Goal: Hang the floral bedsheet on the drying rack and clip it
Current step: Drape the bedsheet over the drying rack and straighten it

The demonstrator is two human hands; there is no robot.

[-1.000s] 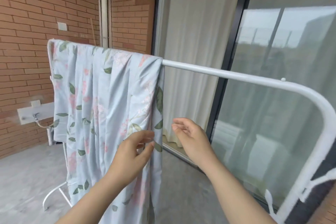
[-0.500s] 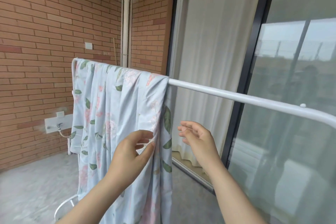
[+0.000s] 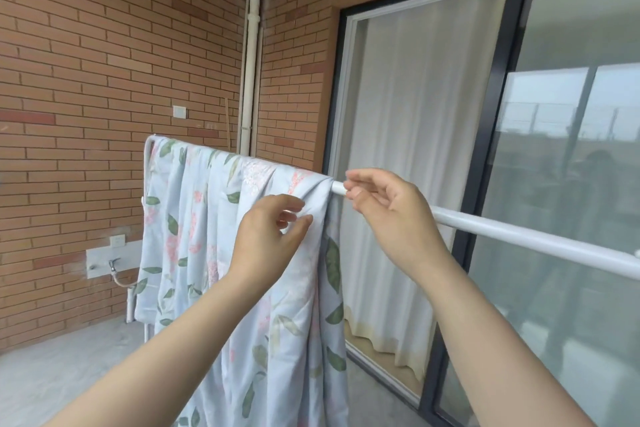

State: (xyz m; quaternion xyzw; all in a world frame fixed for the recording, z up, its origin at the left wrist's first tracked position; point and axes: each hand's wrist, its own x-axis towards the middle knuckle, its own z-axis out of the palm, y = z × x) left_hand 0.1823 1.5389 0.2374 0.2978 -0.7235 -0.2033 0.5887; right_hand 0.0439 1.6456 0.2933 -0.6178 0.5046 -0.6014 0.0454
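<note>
Over the drying rack (image 3: pixel 519 236) hangs the floral bedsheet (image 3: pixel 214 253), both hands' fingers apart beside it.

Both bare forearms reach up and forward from the bottom of the view, left from lower left, right from lower right. Left hand (image 3: pixel 268 239) raised, back toward camera, wrist slightly bent, fingers curled with thumb and forefinger tips close together; whether they pinch anything can't be told. Right hand (image 3: pixel 391 215) higher and just to the right, palm side partly facing camera, fingers loosely curled, fingertips (image 3: pixel 353 192) bunched near thumb. Hands near each other, not touching.
</note>
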